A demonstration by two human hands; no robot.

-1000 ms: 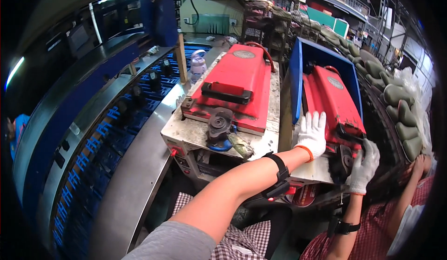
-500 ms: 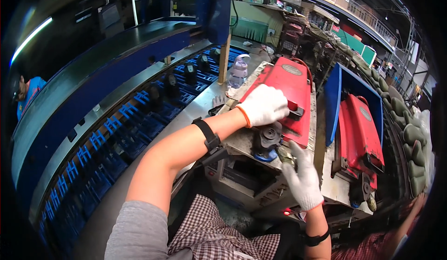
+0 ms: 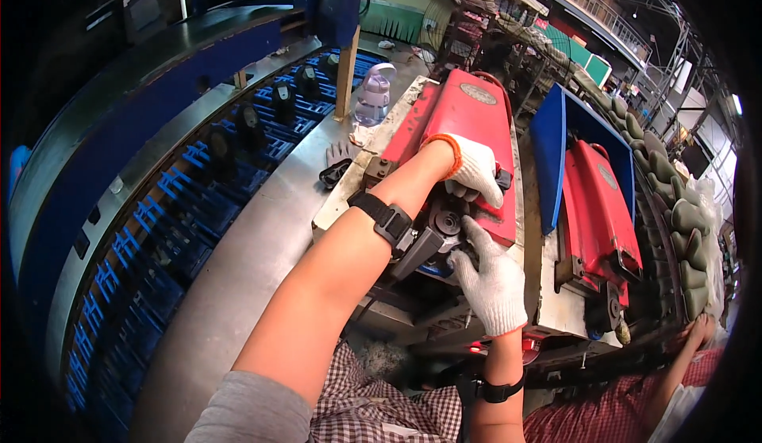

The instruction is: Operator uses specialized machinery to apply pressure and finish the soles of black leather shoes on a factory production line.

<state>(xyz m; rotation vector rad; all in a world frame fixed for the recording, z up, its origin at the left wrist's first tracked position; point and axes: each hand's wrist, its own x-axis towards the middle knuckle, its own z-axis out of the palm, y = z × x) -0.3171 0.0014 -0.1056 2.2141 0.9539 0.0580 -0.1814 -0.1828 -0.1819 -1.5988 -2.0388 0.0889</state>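
Nearby, clear bottle point(image 3: 375, 94), spare glove point(image 3: 340, 154) (beside red machine point(image 3: 468, 133)).

Both hands wear white knit cotton gloves, matt and nubbly: left hand point(image 3: 475, 168) has an orange cuff, right hand point(image 3: 490, 277) plain. Red machine cover point(image 3: 468, 117) looks painted metal, smooth, slightly glossy (worn at edges). Dark knob point(image 3: 447, 222) under the fingers is dull metal or hard plastic, can't tell. Worktable point(image 3: 262, 244) is bare brushed steel, scuffed sheen. Water bottle point(image 3: 375, 94) clear glossy plastic. Blue partition point(image 3: 548, 137) smooth, matt. Checked trousers point(image 3: 373, 407) woven cloth.
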